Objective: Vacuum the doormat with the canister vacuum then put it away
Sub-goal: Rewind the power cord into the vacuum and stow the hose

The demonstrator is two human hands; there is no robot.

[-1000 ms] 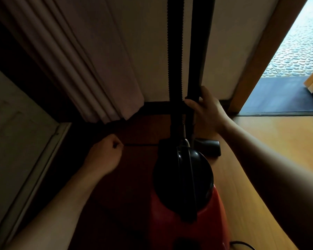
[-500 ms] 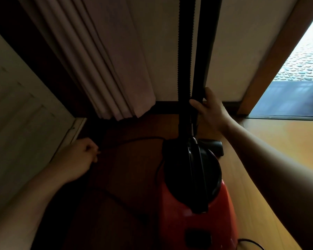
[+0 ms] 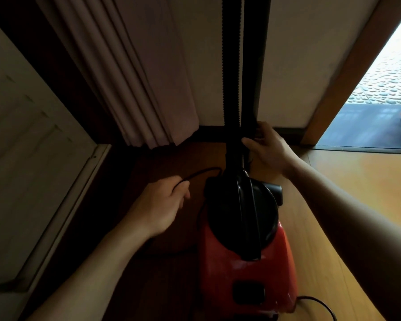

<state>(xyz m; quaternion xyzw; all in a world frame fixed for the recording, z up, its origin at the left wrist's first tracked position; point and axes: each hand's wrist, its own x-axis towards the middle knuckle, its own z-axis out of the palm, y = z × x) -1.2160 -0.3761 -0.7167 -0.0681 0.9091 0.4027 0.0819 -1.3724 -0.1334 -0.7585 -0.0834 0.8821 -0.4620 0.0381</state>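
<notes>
The canister vacuum before the wall
From it: curtain at eleven o'clock, doormat at two, past the door frame.

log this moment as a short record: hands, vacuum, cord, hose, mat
left hand: holds the cord
right hand: grips the wand
vacuum: red and black, on the floor
hose: runs up beside the wand
doormat: in the doorway, right of both hands
curtain: hangs left of the hose
</notes>
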